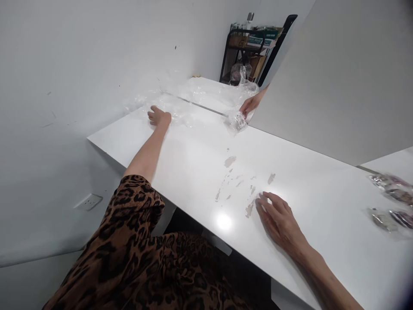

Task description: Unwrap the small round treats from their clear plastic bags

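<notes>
My left hand (159, 116) reaches to the far left of the white table (193, 146), its fingers apart at the edge of a spread of clear plastic bags (180, 114). Whether it touches the thin plastic is hard to make out. On the near right part of the table rests my right hand (278, 217), fingers loosely bent and holding nothing. Just beside its fingertips are worn grey patches (250, 209) in the white surface.
A grey partition (342, 77) stands along the table's far side. Past its edge, another person's hand (251, 105) touches crumpled clear plastic (237, 120). Several wrapped packets (383, 219) lie at the right. A black shelf cart (245, 47) holds boxes behind.
</notes>
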Available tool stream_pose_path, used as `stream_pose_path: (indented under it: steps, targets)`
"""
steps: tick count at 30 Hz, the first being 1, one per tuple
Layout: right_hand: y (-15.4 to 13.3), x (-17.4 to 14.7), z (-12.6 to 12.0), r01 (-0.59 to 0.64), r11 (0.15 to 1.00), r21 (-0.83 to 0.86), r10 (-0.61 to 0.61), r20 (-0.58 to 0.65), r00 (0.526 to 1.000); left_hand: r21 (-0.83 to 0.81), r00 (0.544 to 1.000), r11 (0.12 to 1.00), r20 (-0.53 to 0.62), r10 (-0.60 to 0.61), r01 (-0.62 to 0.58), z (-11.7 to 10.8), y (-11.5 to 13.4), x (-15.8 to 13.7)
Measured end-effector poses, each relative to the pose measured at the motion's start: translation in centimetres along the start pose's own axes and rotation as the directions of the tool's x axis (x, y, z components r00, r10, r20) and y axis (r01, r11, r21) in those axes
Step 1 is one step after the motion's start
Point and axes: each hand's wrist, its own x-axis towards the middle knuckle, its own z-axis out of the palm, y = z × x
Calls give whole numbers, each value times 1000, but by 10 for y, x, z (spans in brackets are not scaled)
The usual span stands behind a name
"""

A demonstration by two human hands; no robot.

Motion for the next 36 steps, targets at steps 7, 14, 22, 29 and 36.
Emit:
stream_pose_path:
  steps: [7, 14, 22, 29, 36]
  targets:
    - [3, 5, 3, -14, 1000, 21, 15, -28, 1000, 35, 844, 844, 14, 536, -536, 49, 136, -59]
    - [0, 10, 1, 49, 999, 6, -48, -84, 995, -122, 598, 632, 229, 768, -765, 118, 216, -76]
    - [4, 14, -9, -180, 896, 405, 237, -96, 967, -532, 788, 758, 246, 565, -378, 85, 227, -123]
    - [1, 24, -20, -305, 371, 877, 610, 18, 792, -667, 469, 398, 735, 489, 630, 37, 217, -254]
    - [-4, 35, -26, -251, 640, 726, 489, -132, 862, -642, 472, 422, 762, 444, 640, 43, 210, -307]
